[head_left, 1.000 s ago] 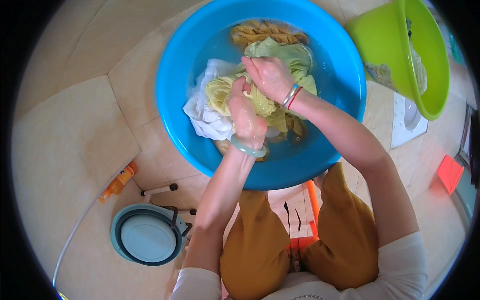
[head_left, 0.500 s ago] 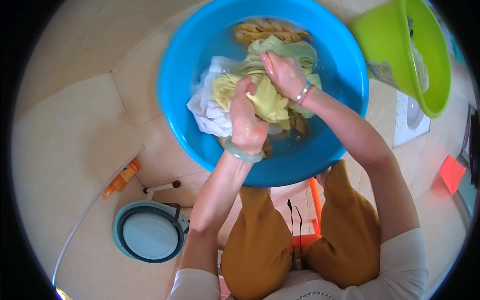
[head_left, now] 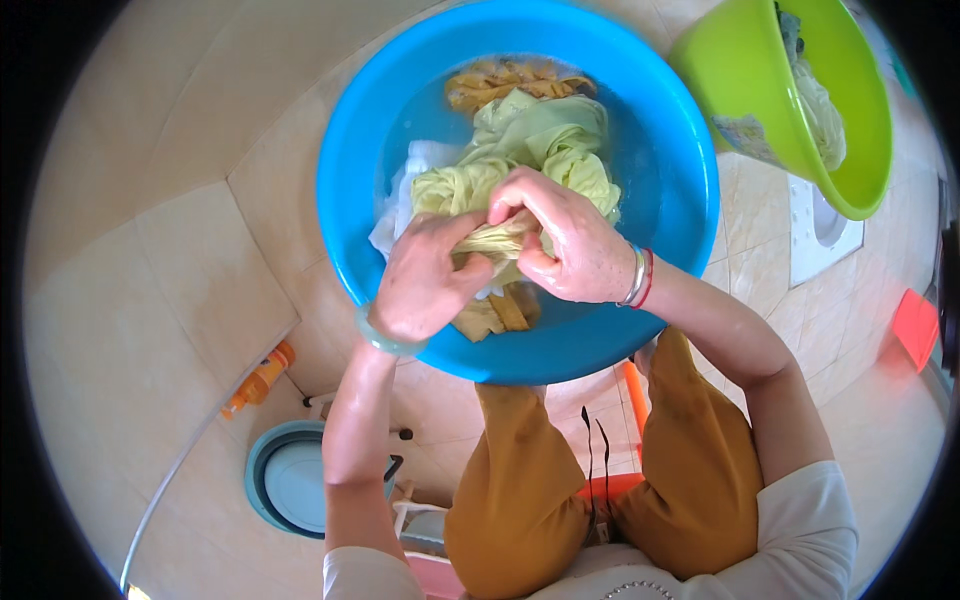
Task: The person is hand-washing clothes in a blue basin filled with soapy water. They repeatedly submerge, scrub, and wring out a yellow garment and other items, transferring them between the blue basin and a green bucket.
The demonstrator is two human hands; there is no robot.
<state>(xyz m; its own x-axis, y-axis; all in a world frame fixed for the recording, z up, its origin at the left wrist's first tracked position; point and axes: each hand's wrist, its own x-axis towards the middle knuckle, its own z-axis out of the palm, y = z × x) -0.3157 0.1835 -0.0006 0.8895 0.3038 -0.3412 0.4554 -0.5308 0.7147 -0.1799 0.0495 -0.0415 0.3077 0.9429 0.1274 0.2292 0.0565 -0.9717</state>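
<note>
Head view: both hands are in the blue basin [head_left: 690,200], which sits on the tiled floor [head_left: 150,300] and holds water. Left hand [head_left: 425,285] and right hand [head_left: 570,245] now meet at the middle of the basin, knuckles nearly touching. A second ago they sat further back and slightly apart, the right one reaching over the pile; since then they have drawn toward the near rim and closed in on one twisted strip.

Fingers of both hands are curled and pressed tight around the pale yellow cloth [head_left: 495,240], bunched into a rope between them. Judged from that, the work in hand is a rub or wring of this one piece, the rest of the wash not yet handled.

More of the pale green-yellow garment [head_left: 545,135] lies heaped behind the hands, a mustard-brown cloth [head_left: 500,80] at the far wall, a white cloth [head_left: 410,180] left of the hands.

Around: green basin [head_left: 760,70] upper right with laundry inside, orange bottle [head_left: 258,378] lying on the floor at left, teal lidded tub [head_left: 262,470] beside the left forearm.
</note>
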